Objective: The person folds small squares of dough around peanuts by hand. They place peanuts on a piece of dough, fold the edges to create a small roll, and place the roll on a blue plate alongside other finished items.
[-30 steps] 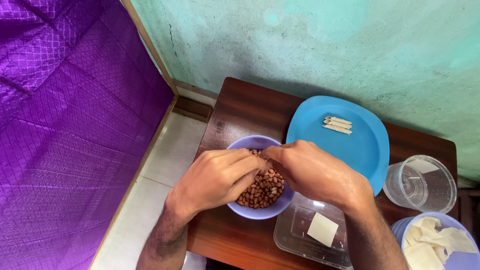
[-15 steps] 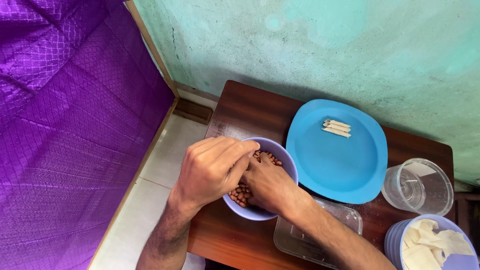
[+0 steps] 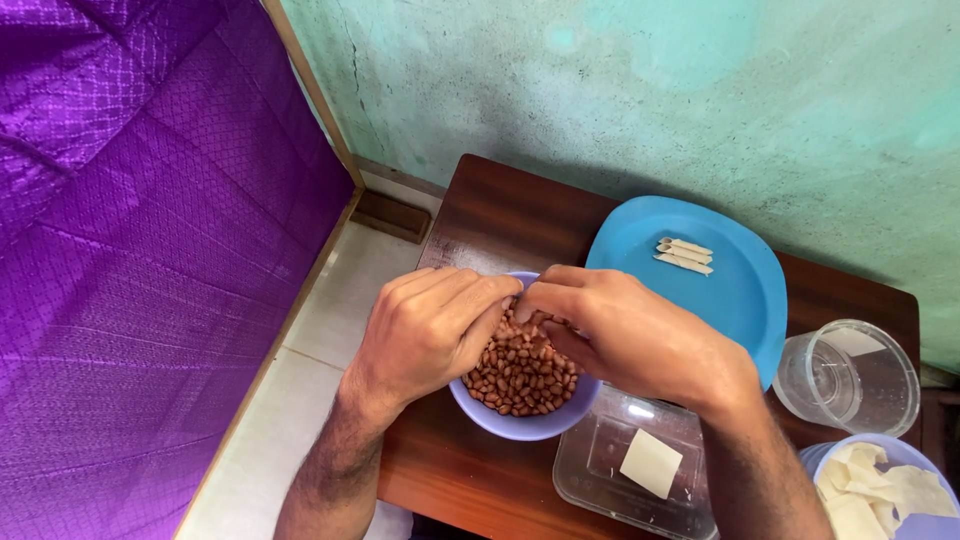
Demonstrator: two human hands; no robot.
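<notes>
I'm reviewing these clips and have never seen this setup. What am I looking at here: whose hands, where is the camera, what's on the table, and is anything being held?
There is no machine here: a person works with bare hands, and the one camera sits on their head, looking down. The left hand and right hand meet fingertip to fingertip over a purple bowl of peanuts. The fingers are curled together; whether they pinch something small cannot be told.

On the dark wooden table there is also a blue plate with three small pale rolls, an empty clear cup, a clear tray with one pale square sheet, and another bowl of pale sheets at the corner. Purple cloth hangs on the left.
</notes>
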